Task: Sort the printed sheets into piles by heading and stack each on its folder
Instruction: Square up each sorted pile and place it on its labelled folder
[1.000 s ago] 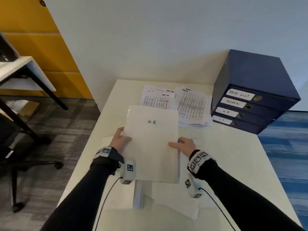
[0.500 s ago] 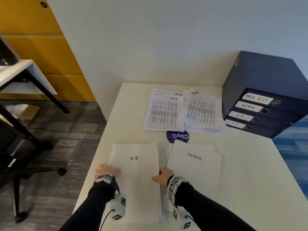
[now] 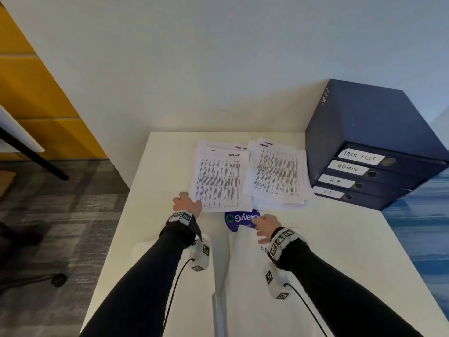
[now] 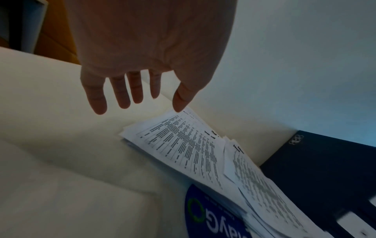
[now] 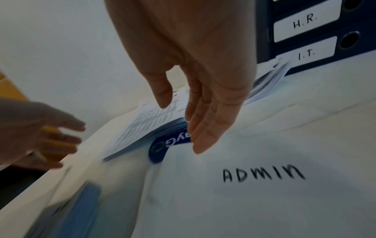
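Paper is loose here: the printed sheets (image 3: 220, 181) lie fanned at the table's far end, my left hand (image 3: 187, 204) and right hand (image 3: 266, 226) hover empty with fingers spread, so I reckon a careless grab drags several headings together.

Both hands off the HR folder, now reaching forward, fingers straight: left hand (image 3: 186, 203) at corner of task-list sheets (image 3: 220, 182), right hand (image 3: 266, 224) over ADMIN folder (image 5: 264, 185) top edge.
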A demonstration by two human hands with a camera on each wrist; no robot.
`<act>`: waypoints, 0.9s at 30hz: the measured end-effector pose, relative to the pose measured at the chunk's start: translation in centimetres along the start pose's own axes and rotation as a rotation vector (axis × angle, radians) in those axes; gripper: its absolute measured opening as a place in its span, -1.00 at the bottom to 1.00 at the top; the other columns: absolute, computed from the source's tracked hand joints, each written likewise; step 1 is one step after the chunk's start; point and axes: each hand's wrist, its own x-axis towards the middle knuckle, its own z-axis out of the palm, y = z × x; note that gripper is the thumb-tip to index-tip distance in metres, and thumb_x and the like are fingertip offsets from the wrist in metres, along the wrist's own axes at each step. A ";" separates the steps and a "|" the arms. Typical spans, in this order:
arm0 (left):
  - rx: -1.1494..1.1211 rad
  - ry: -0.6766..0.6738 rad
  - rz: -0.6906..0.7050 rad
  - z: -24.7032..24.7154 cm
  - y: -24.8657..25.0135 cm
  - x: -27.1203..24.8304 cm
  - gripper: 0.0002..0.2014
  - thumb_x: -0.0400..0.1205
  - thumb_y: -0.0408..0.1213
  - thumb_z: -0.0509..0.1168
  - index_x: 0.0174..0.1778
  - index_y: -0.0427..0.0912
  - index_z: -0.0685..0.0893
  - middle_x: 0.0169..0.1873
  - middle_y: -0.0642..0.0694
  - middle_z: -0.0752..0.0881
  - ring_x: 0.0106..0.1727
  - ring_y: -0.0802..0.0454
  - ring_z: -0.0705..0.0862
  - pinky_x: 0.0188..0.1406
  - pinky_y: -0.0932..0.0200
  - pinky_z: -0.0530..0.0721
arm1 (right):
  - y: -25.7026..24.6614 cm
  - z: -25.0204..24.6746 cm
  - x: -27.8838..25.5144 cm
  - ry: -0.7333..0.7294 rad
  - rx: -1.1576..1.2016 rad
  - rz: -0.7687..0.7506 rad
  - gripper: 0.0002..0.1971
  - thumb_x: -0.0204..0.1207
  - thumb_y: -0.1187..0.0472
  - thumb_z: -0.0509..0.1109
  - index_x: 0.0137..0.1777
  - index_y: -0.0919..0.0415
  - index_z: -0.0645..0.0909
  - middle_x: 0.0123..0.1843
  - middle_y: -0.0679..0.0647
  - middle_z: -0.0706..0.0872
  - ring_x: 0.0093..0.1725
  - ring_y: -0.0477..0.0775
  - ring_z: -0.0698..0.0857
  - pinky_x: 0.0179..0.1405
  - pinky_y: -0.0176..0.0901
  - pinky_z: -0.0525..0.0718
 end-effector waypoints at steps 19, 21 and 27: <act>0.291 0.171 -0.008 4.3 4.2 6.8 -0.48 0.61 -0.15 0.26 0.47 -0.18 0.32 0.39 -0.26 0.34 0.38 -0.24 0.35 0.33 -0.17 0.37 | 0.0 -4.7 8.7 0.244 0.039 -0.134 -0.77 0.63 0.22 0.19 0.23 0.19 0.55 0.14 0.18 0.65 0.01 0.15 0.64 0.10 0.01 0.65; 0.335 0.184 0.263 6.1 5.5 6.5 -0.52 0.63 -0.14 0.24 0.47 -0.13 0.35 0.39 -0.22 0.37 0.38 -0.22 0.38 0.34 -0.18 0.40 | 0.8 -6.4 9.1 0.517 -0.087 -0.163 -0.69 0.62 0.18 0.22 0.35 0.14 0.45 0.26 0.17 0.52 0.14 0.18 0.58 0.19 0.04 0.53; 0.433 -0.160 0.656 11.9 10.9 4.9 -0.49 0.72 -0.03 0.08 0.60 -0.06 0.24 0.59 -0.12 0.27 0.58 -0.11 0.25 0.53 -0.15 0.31 | 2.5 -11.6 11.2 0.598 -0.034 0.227 -0.27 0.49 -0.09 0.37 0.50 0.33 0.25 0.46 0.31 0.36 0.44 0.31 0.35 0.41 0.16 0.30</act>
